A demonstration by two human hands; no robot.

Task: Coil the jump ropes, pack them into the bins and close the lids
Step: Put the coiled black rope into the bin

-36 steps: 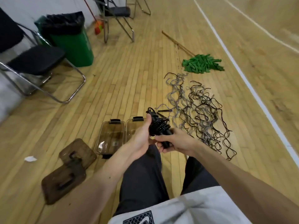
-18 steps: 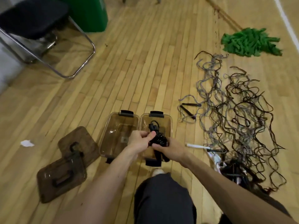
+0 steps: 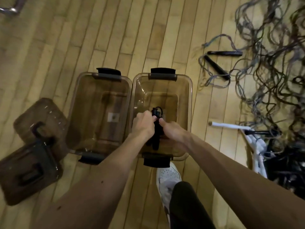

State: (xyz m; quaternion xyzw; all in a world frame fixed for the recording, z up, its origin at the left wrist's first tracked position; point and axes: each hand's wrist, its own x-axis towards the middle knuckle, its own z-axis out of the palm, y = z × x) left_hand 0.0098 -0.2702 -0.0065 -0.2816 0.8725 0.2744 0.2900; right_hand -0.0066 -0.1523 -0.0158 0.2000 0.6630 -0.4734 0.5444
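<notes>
1. Gripping one coiled jump rope (image 3: 156, 131), a tight black bundle, w/ both hands, low inside the right bin (image 3: 190, 100). Can't tell whether touching the bottom yet.
2. Left hand (image 3: 143, 124): clenched round the upper part of the bundle, fingers curled on it. Right hand (image 3: 173, 133): grasping same bundle from the other side, thumb up top. Not let go yet.
3. Progress, by judgement: early, prob. packing the 1st rope. Seeing nothing else in the right bin, and only a small label (image 3: 113, 116) in the left bin (image 3: 74, 103).
4. Left to do: plenty. Tangled heap of loose ropes (image 3: 272, 80) on the floor (image 3: 148, 38) to the right, incl. two black handles (image 3: 224, 53) near the right bin & a white handle (image 3: 227, 126) just beside it. All needing coiling & packing.
5. Lids (image 3: 28, 171) off, lying overlapped on the floor left of the left bin. Closing not begun. Latches (image 3: 162, 73) at the bin ends flipped open.
6. Vs 0.5 s ago: lowered the bundle from above the bin's near end to deeper inside, keeping approx. the same two-handed grip.
7. Also vs then: tipped the view further down & closer. Lost sight of the green mop & chair seat, keeping only a bit of chair leg (image 3: 9, 9) at top left.
8. No shift spotted in bins, lids or loose heap.
</notes>
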